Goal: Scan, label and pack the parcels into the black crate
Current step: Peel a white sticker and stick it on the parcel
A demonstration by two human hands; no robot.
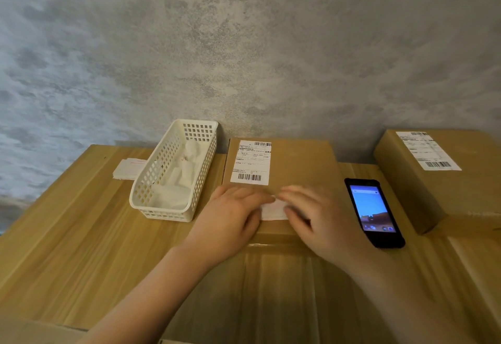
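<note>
Fingertips (267,198) of left hand (230,215) and right hand (314,213) flat, pressing small white paper sticker (273,209) onto brown cardboard parcel (282,170) at bench (81,221) back edge, likely creasing or skewing if slid; counted: two parcels, one white plastic basket (173,173), one black handheld scanner (374,212), black crate unseen.

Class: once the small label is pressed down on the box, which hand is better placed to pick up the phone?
Probably the right hand. The phone lies on the table just beside it, while the left hand would have to cross the box.
</note>
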